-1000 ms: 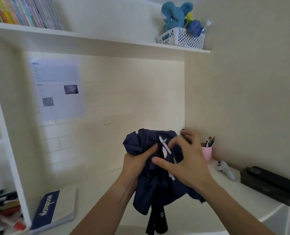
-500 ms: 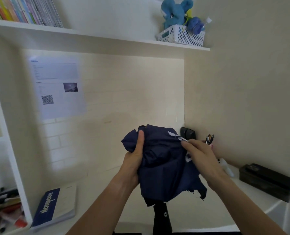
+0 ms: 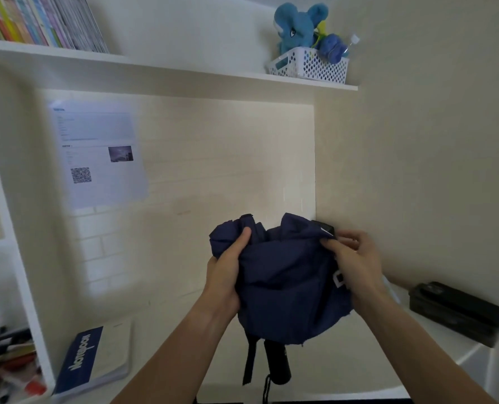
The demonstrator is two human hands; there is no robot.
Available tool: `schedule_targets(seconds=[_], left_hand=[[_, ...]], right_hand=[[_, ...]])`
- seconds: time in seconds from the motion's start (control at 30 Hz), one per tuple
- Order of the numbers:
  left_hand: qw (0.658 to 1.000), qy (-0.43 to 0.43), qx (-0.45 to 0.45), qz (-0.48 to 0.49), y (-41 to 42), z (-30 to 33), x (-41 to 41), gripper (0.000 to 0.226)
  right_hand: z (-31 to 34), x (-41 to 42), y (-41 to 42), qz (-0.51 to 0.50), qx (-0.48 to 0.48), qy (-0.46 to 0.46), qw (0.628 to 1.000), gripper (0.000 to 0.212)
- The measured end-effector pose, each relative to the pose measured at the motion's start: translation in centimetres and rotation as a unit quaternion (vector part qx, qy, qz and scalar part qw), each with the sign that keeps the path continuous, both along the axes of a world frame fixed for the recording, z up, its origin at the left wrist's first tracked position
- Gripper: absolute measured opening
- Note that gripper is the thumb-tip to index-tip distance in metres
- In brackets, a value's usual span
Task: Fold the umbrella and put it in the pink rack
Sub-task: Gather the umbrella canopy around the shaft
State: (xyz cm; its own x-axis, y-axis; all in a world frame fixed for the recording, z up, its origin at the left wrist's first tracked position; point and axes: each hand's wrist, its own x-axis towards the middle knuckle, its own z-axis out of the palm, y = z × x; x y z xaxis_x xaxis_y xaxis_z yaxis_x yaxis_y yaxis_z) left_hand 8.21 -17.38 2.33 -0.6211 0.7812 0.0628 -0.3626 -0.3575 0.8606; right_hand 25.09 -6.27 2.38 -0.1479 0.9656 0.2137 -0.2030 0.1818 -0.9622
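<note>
The navy umbrella (image 3: 286,281) is held above the white table (image 3: 344,363), its black handle (image 3: 277,363) hanging toward the near edge. The left hand (image 3: 225,275) is clenched on the bunched canopy's left side, thumb up over the fabric. The right hand (image 3: 356,263) pinches the canopy's upper right edge near the side wall, with little room there. To the left, open table lies between the umbrella and the notebook (image 3: 94,357); a black case (image 3: 458,310) sits at the right edge. Compared with half a second ago, the right hand has drawn the fabric farther right, covering the pen cup.
</note>
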Motion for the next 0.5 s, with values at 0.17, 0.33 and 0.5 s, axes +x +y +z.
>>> schedule_targets(seconds=[0.17,0.33,0.5], left_hand=[[0.998,0.027,-0.019,0.046,0.1,0.1,0.6,0.039],[0.997,0.062,-0.025,0.038,0.5,0.3,1.8,0.04],[0.998,0.058,-0.024,0.006,0.8,0.8,3.7,0.057]], right_hand=[[1.8,1.0,-1.9,0.124,0.121,0.014,0.985,0.065],[2.4,-1.4,-2.6,0.229,0.134,-0.165,0.95,0.117],[0.8,-3.7,-2.6,0.224,0.054,-0.026,0.973,0.061]])
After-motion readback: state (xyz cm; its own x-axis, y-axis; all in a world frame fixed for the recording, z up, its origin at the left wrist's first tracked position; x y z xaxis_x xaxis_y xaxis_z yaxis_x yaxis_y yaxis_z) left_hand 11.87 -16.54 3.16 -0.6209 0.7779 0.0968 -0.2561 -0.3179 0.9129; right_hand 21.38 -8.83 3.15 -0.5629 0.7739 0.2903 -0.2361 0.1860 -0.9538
